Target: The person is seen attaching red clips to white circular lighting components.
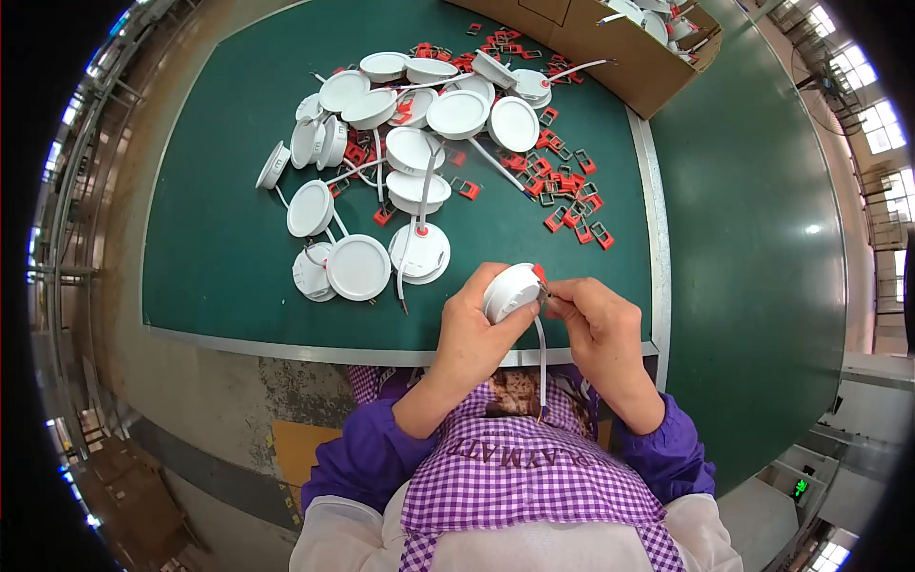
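Near the table's front edge my left hand (483,329) grips a round white downlight (510,294), tilted on its side. Its white cable (542,367) hangs down past the edge over my apron, with bare wire ends at the tip. A red clip (540,274) shows on the downlight's upper right rim. Right beside that rim, my right hand (599,322) pinches with thumb and forefinger at the clip's metal part. The fingertips partly hide that metal piece.
Several white downlights (358,268) with cables lie piled across the left and middle of the green table (219,219). Loose red clips with metal frames (573,217) are scattered at the right and back. A cardboard box (610,43) holding more downlights stands at the back right.
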Available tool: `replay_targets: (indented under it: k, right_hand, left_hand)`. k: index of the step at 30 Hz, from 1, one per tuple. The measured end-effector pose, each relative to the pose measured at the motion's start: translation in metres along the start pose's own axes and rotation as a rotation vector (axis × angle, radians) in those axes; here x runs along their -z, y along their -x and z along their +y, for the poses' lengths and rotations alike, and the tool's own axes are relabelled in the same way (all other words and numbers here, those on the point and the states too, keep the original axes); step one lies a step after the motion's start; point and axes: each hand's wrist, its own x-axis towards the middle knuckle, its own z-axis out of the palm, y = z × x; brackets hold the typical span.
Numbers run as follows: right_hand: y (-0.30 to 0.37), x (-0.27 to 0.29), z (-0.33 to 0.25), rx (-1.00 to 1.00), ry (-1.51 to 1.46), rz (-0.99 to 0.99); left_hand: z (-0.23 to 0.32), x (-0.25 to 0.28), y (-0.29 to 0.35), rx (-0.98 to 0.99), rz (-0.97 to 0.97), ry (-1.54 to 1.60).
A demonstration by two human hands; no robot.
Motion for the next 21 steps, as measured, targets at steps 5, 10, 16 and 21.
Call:
replay_targets:
  k: [5,10,16,21]
  right_hand:
    - [0.002,-0.003,0.004,0.011,0.029,0.014]
    - [0.003,-0.004,0.015,0.036,-0.002,0.031]
    - [-0.001,0.009,0.006,-0.201,-0.27,-0.053]
    - [-0.003,0.028,0.014,-0.294,-0.384,-0.206]
  left_hand:
    - [0.003,0.004,-0.002,-0.045,-0.039,-0.067]
    - [0.0,0.009,-0.003,-0.034,-0.104,-0.093]
    - [0.004,0.003,0.003,0.007,-0.154,0.095]
    - [0.02,0.001,0.005,-0.081,-0.248,-0.049]
